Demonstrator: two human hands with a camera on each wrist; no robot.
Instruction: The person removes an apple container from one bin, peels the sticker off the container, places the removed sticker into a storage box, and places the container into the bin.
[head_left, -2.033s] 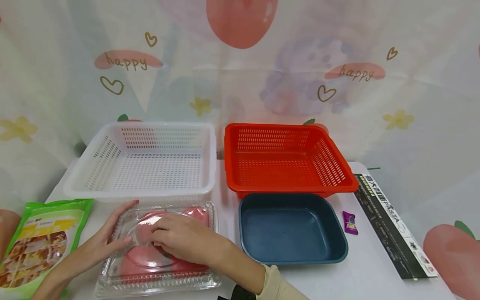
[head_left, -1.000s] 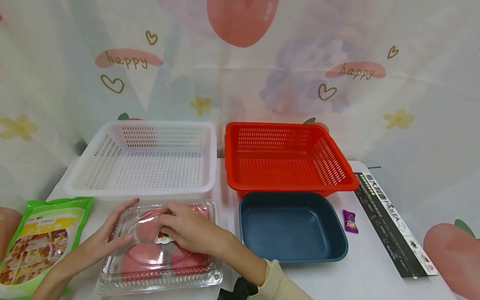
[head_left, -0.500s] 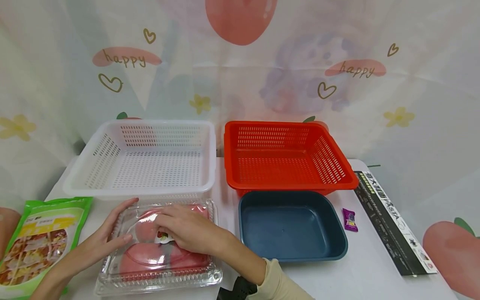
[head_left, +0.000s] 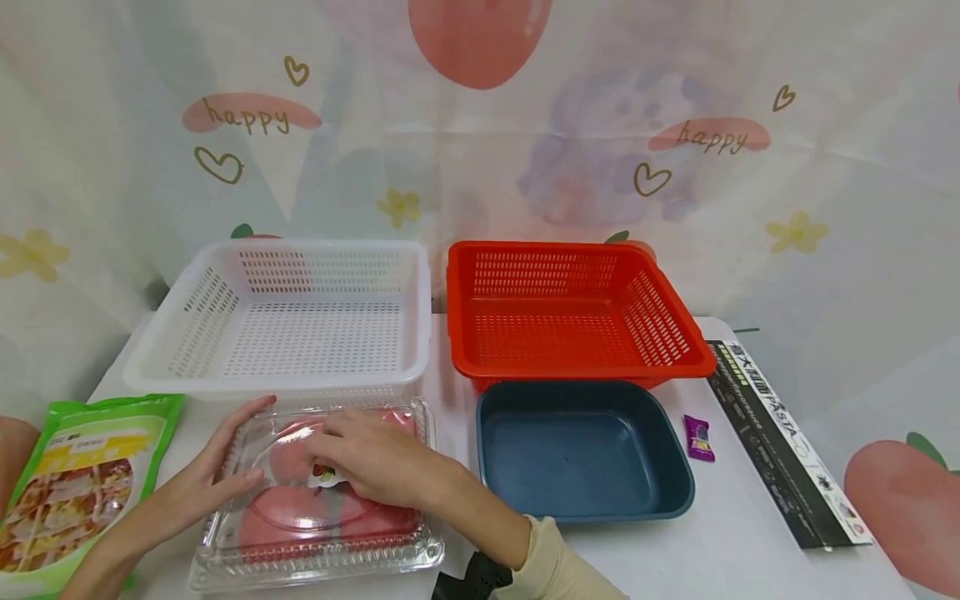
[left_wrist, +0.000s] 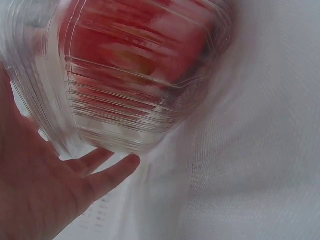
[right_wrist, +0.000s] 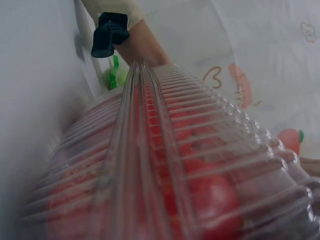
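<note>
A clear plastic clamshell box (head_left: pixel 318 569) with round red pieces inside lies at the front left. My left hand (head_left: pixel 202 479) spreads along its left side, thumb over the lid and fingers straight at the edge. In the left wrist view, fingertips (left_wrist: pixel 132 160) of the left hand lie right at the box's ribbed wall (left_wrist: pixel 125 120). My right hand (head_left: pixel 375 458) bends its fingers over the middle of the lid. A small white printed sticker (head_left: pixel 327 478) shows under its fingers. Its fingertips are largely hidden, so I cannot tell whether they pinch the sticker or press it.
Behind stand a white basket (head_left: pixel 277 385) and a red basket (head_left: pixel 581 367). A blue basin (head_left: pixel 585 467) sits right of the box. A purple wrapped candy (head_left: pixel 699 439) and a long black pasta pack (head_left: pixel 783 450) lie farther right, a green food pouch (head_left: pixel 78 492) at left.
Over two seconds my right hand shifts slightly up the lid and the sticker comes into sight under its fingers. Since then it barely moves. My left hand stays at the box's side.
</note>
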